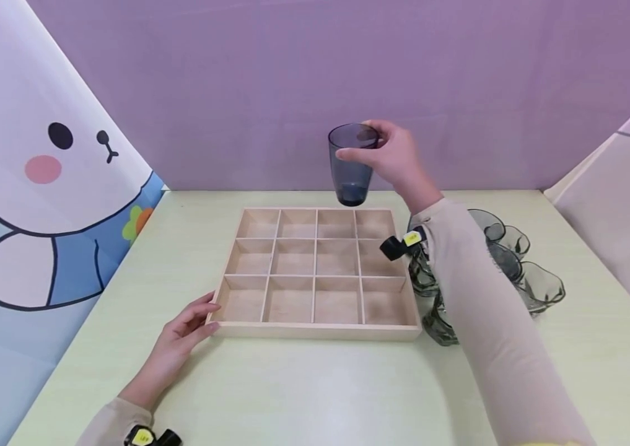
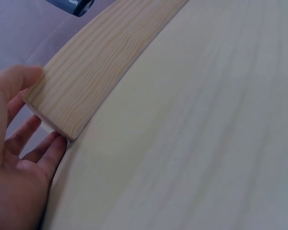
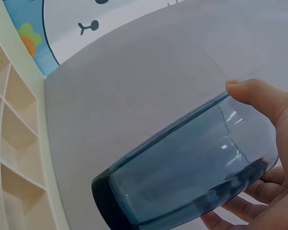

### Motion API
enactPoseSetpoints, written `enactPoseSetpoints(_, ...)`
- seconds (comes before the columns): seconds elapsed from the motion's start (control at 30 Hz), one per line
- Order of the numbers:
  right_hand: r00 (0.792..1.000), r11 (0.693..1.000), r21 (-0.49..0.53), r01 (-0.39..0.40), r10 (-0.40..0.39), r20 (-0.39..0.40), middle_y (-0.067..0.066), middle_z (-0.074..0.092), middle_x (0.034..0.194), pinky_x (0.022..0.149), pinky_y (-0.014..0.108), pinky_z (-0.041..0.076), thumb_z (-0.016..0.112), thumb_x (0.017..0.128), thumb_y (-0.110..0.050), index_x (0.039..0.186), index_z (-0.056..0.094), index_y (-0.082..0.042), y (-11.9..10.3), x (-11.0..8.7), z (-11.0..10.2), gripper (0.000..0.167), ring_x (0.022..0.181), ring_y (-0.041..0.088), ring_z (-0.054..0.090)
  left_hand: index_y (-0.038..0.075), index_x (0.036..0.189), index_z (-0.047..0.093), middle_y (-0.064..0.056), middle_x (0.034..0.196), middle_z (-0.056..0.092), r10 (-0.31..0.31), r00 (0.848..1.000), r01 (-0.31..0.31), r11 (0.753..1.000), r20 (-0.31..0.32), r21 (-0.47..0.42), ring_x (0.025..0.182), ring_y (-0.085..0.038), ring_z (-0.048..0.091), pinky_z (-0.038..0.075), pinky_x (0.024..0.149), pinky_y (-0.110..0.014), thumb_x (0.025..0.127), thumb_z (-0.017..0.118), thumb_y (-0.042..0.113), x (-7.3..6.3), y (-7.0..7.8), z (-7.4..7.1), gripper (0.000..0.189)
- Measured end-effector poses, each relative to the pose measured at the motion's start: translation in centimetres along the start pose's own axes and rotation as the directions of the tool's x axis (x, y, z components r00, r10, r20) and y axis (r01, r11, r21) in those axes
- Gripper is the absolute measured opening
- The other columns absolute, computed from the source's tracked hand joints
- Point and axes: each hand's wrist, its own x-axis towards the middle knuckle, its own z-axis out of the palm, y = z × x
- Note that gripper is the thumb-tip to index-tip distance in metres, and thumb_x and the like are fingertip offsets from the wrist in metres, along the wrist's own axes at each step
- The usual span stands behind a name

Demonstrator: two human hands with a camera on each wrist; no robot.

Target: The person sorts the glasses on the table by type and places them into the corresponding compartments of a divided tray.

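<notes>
A tall blue-grey see-through tumbler [image 1: 351, 176] is held upright in the air by my right hand [image 1: 398, 158], above the far edge of the wooden compartment tray [image 1: 315, 332]. In the right wrist view the thumb [image 3: 252, 93] lies near the tumbler's rim, and the other fingers curl round its opposite side. My left hand [image 1: 178, 337] grips the tray's near left corner. The left wrist view has the left thumb [image 2: 26, 76] at the corner's upper edge, with the fingers lower on its side. Thin dividers split the tray into several bare square compartments.
Several smoky glass cups [image 1: 540, 288] with wavy sides stand in a cluster right of the tray, partly hidden behind my right sleeve [image 1: 493, 322]. A purple cloth wall [image 1: 292, 93] rises at the table's back. Printed panels flank both sides.
</notes>
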Motion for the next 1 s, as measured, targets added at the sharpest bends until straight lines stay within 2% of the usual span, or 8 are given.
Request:
enactPoseSetpoints(0.33, 0.998, 0.999, 0.042, -0.008, 0.005, 0.056, 0.004, 0.058, 0.128, 0.090, 0.034, 0.049, 0.089, 0.073, -0.034, 0.140, 0.055, -0.013, -0.4, 0.3, 4.1, 0.078, 0.110, 0.016, 0.056, -0.010, 0.125, 0.057, 0.002, 0.144, 0.046, -0.004, 1.000, 0.004, 1.000, -0.003, 0.003, 0.120, 0.010, 0.047, 0.040, 0.096, -0.010, 0.097, 0.063, 0.004, -0.2, 0.0, -0.2, 0.032)
enactPoseSetpoints(0.67, 0.995, 0.998, 0.045, 0.038, -0.042, 0.095, 0.004, 0.058, 0.129, 0.089, 0.033, 0.050, 0.089, 0.073, -0.035, 0.136, 0.056, -0.012, -0.8, 0.5, 7.9, 0.075, 0.111, 0.018, 0.057, -0.010, 0.125, 0.058, 0.008, 0.141, 0.047, 0.029, 1.000, -0.029, 1.000, -0.005, -0.007, 0.119, 0.008, 0.049, 0.044, 0.093, -0.012, 0.096, 0.062, 0.000, -0.3, -0.2, -0.5, 0.031)
enactPoseSetpoints(0.8, 0.996, 0.998, 0.054, 0.045, -0.049, 0.080, 0.004, 0.060, 0.129, 0.089, 0.031, 0.051, 0.090, 0.072, -0.036, 0.137, 0.057, -0.012, -0.6, 0.4, 9.8, 0.076, 0.112, 0.017, 0.058, -0.010, 0.125, 0.057, 0.012, 0.139, 0.048, 0.027, 1.000, -0.027, 1.000, -0.004, -0.006, 0.119, 0.008, 0.049, 0.044, 0.093, -0.012, 0.096, 0.063, 0.001, -0.3, -0.3, -0.6, 0.031)
enactPoseSetpoints(1.0, 0.997, 0.994, 0.080, 0.075, -0.076, 0.010, 0.007, 0.063, 0.123, 0.088, 0.030, 0.051, 0.091, 0.072, -0.033, 0.133, 0.059, -0.009, 0.1, 0.5, 12.2, 0.074, 0.108, 0.018, 0.059, -0.010, 0.125, 0.057, 0.013, 0.139, 0.048, 0.029, 1.000, -0.029, 0.999, 0.003, -0.014, 0.119, 0.007, 0.050, 0.045, 0.093, -0.013, 0.096, 0.063, 0.000, -0.1, -0.4, -0.5, 0.031)
